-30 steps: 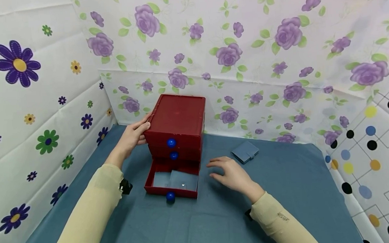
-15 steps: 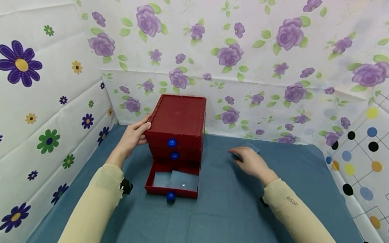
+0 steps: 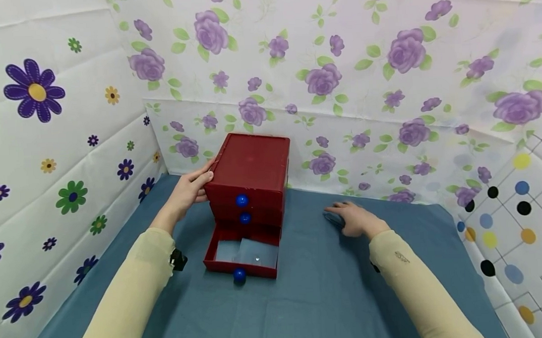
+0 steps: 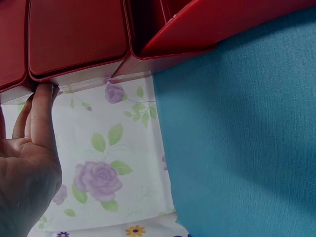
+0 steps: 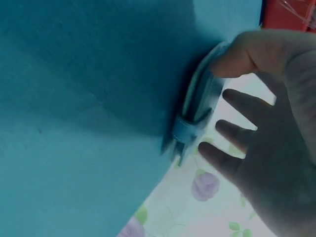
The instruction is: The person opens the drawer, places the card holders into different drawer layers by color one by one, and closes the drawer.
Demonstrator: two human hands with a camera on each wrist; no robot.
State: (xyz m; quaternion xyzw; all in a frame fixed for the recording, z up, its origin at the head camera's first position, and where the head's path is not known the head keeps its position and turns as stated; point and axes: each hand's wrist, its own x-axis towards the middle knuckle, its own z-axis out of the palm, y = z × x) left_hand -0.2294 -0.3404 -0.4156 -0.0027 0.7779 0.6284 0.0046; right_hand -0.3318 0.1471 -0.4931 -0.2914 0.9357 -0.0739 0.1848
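Note:
My left hand (image 3: pixel 185 192) holds the left side of a small red drawer cabinet (image 3: pixel 251 160), its thumb at the top edge. In the left wrist view, its straight fingers (image 4: pixel 42 118) lie against the cabinet's side. The bottom drawer (image 3: pixel 243 269) is pulled out, with flat light-blue pieces (image 3: pixel 258 251) inside, one bearing a metal snap. Right of the cabinet, my right hand (image 3: pixel 356 219) pinches a small blue wallet (image 5: pixel 185 129) with a strap closure. The thumb (image 5: pixel 232 63) presses its near edge; the other fingers spread past it. From the head, most of the wallet is hidden under the hand.
Blue knobs (image 3: pixel 242 200) stick out from the drawer fronts; the two upper drawers are closed. A blue cloth (image 3: pixel 304 303) covers the table. Flower-printed sheets (image 3: pixel 321 81) hang behind and at the left, and a dotted sheet (image 3: pixel 512 234) at the right.
My right hand has moved right and away from beside the open drawer to the wallet, and now grips it. My left hand stays on the cabinet. The view has shifted slightly.

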